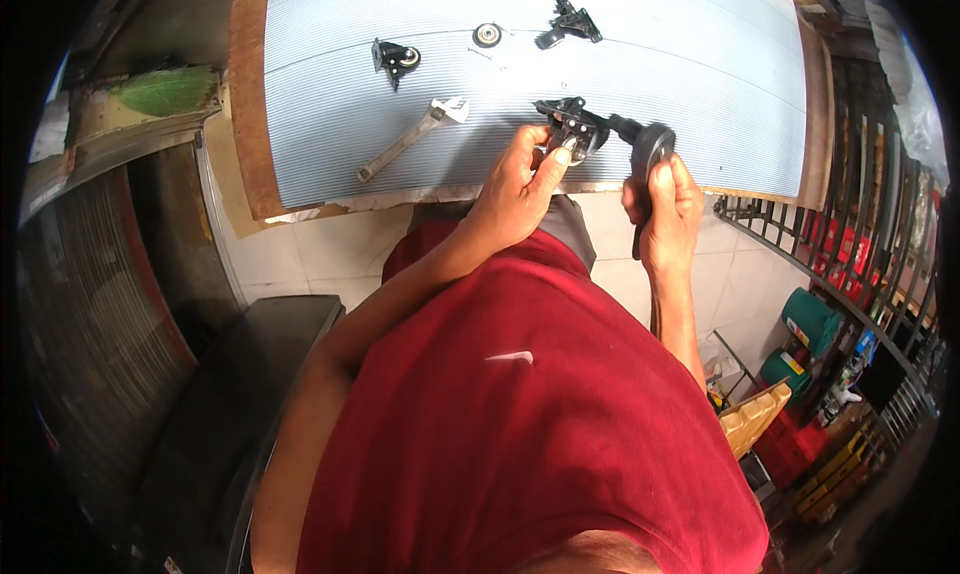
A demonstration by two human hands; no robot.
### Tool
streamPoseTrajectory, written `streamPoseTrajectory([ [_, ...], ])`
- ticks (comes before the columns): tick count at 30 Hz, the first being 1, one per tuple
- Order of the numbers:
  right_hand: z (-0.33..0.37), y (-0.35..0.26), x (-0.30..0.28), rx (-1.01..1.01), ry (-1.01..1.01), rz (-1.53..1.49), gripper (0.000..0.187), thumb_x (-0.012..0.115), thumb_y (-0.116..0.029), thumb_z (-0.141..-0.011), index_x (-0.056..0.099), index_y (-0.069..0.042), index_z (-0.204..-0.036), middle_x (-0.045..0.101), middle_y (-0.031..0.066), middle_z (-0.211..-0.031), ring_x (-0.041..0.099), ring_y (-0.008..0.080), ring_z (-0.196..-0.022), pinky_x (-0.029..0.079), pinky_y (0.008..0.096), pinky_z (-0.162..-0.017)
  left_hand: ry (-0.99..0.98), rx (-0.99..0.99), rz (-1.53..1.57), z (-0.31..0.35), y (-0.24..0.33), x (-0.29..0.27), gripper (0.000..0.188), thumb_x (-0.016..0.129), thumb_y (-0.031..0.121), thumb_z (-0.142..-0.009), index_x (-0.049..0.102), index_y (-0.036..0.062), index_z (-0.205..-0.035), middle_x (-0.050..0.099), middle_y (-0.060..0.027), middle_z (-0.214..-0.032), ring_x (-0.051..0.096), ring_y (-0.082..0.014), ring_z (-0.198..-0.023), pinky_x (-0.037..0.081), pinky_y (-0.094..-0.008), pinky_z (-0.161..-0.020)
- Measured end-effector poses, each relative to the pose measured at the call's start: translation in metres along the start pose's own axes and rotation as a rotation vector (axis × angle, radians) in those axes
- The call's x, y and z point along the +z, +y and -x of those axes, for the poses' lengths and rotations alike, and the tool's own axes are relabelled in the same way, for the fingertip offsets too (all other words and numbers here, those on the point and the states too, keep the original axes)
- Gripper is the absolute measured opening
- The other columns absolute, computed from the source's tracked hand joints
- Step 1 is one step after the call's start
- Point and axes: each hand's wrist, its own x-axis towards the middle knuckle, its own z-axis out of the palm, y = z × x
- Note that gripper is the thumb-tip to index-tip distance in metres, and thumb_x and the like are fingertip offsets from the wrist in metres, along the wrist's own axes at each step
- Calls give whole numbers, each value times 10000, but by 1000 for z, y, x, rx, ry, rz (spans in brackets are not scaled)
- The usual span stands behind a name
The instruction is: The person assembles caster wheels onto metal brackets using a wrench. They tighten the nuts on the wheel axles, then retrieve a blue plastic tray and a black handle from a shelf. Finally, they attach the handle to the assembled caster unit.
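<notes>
Over the near edge of the table, my left hand [518, 189] grips a black swivel caster [578, 126] between thumb and fingers. My right hand [672, 214] is wrapped round a black ratchet wrench [652, 144] with a rounded head. The wrench's socket end points left at the caster's side and appears to meet it; the exact contact is hard to make out. To the left of my hands lies a silver adjustable wrench [412, 142], slanting across the table.
Farther back on the ribbed, light blue tabletop [700, 84] lie another caster [398, 58], a loose wheel [487, 36], a small bolt [480, 53] and a black caster bracket [570, 22]. A metal rack [850, 244] stands at the right, a black case [240, 374] at the left.
</notes>
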Motion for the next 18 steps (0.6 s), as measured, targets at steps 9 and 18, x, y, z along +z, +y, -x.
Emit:
streamPoseTrajectory([
  [9,20,-1,12,124,-206,-326,440,570,-517,-989,549,-82,-1054,465,-18,-659,402,63,-544,316,221,-481,94,280,124,-10,7,10,267,551,133,-1015,470,-30,-1211,560,-31,-863,476,-73,-715,437,-259,-652],
  [18,23,-3,29,166,-161,-564,514,566,-583,-963,518,-75,-1024,417,-2,-658,333,87,-532,306,244,-493,95,446,87,-19,27,14,245,536,88,-1012,428,-17,-1205,560,-63,-962,507,-100,-804,453,-266,-730],
])
